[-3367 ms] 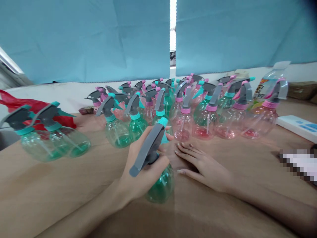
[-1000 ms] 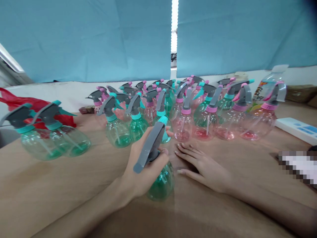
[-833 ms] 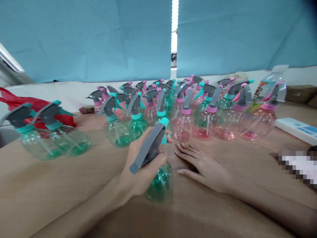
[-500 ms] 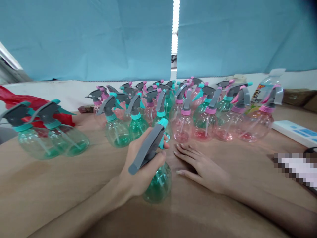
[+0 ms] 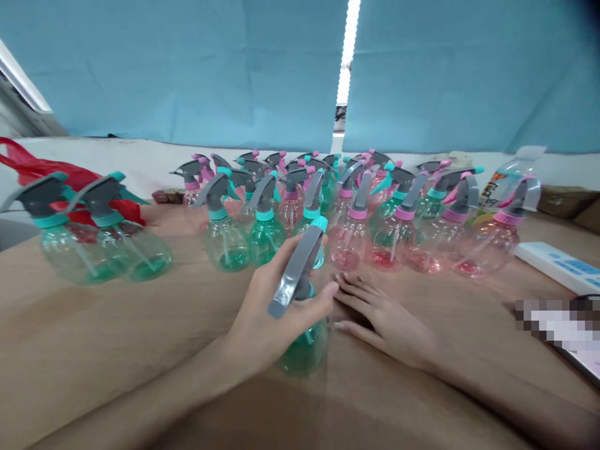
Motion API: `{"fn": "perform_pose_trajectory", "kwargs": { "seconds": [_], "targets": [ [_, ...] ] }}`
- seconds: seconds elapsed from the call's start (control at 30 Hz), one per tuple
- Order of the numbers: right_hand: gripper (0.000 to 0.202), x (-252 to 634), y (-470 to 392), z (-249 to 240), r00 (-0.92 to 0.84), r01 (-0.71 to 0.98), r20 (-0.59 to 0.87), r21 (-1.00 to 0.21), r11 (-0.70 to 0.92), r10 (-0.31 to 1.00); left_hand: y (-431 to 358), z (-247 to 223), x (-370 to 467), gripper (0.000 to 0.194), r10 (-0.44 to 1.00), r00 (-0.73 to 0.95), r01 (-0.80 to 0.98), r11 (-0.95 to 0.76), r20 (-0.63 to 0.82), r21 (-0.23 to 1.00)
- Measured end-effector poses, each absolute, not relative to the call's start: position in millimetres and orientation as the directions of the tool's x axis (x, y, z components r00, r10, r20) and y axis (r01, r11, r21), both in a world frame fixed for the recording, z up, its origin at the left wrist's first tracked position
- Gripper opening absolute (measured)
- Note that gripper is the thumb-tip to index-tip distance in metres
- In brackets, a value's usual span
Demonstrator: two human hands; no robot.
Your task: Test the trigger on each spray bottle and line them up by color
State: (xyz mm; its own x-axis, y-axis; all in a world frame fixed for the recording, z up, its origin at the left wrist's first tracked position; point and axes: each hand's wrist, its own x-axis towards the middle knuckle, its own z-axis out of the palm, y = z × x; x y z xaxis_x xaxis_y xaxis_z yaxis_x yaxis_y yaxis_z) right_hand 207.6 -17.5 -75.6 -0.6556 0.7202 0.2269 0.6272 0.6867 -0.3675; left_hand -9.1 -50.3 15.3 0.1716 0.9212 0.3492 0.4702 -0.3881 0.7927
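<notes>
A green spray bottle (image 5: 304,353) with a grey and teal spray head stands upright on the table in front of me. My left hand (image 5: 267,312) is around its neck and head from the left. The fingers pass behind the head, mostly hidden, while the thumb sticks out to the right across the neck. Beside that bottle, my right hand (image 5: 382,315) lies flat on the table, fingers stretched out and holding nothing. Just beyond its fingertips stands a pink spray bottle (image 5: 347,247) with a grey head.
Several green and pink spray bottles crowd the back of the wooden table (image 5: 154,350). Two teal-collared bottles (image 5: 134,250) stand at left by a red plastic bag (image 5: 70,172). At right are a clear drink bottle (image 5: 509,178), a white power strip (image 5: 560,265) and a blurred-out flat object (image 5: 557,334).
My left thumb has straightened and moved away from the spray head. The spray bottle is turned slightly, its head pointing more away from me. My right hand stays in place.
</notes>
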Motion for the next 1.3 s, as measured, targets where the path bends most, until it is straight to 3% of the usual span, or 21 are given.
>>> {"fn": "perform_pose_trajectory", "kwargs": {
  "seconds": [0.17,0.27,0.43,0.57,0.8,0.9,1.0,1.1,1.2,1.3],
  "targets": [
    [0.07,199,-39,-44,-0.634,0.542,0.166,-0.601,0.587,0.755,-54,20,-16,0.036,0.904,0.193,0.544,-0.422,0.381,0.726],
    [0.077,182,-52,-26,-0.63,0.466,0.176,-0.693,0.55,0.756,-58,21,-23,0.041,0.915,0.197,0.537,-0.4,0.352,0.742],
    [0.069,144,-60,-22,-0.692,0.301,0.2,-0.794,0.528,0.694,-71,17,-44,0.026,0.885,0.228,0.6,-0.457,0.407,0.657],
    [0.071,117,-57,-24,-0.715,0.277,0.167,-0.824,0.494,0.679,-88,17,-72,0.017,0.83,0.281,0.645,-0.535,0.482,0.546],
    [0.08,62,-43,-7,-0.816,0.272,0.108,-0.795,0.542,0.568,-114,15,-134,0.012,0.856,0.09,0.76,-0.389,0.509,0.52],
    [0.078,36,-37,0,-0.851,0.271,0.102,-0.757,0.595,0.516,-116,10,-159,0.02,0.834,0.004,0.819,-0.319,0.551,0.477],
    [0.068,17,-30,4,-0.813,0.376,0.087,-0.676,0.633,0.576,-109,9,-182,0.028,0.799,-0.075,0.855,-0.257,0.597,0.451],
    [0.05,9,-19,6,-0.687,0.501,0.189,-0.577,0.646,0.702,-96,11,-202,0.033,0.793,-0.107,0.894,-0.187,0.6,0.407],
    [0.027,10,-5,8,-0.561,0.585,0.368,-0.458,0.67,0.742,-78,15,-216,0.034,0.802,-0.146,0.899,-0.137,0.579,0.416],
    [0.026,12,8,9,-0.473,0.661,0.479,-0.362,0.658,0.739,-61,20,-222,0.039,0.839,-0.136,0.908,-0.107,0.527,0.405]
  ]
}}
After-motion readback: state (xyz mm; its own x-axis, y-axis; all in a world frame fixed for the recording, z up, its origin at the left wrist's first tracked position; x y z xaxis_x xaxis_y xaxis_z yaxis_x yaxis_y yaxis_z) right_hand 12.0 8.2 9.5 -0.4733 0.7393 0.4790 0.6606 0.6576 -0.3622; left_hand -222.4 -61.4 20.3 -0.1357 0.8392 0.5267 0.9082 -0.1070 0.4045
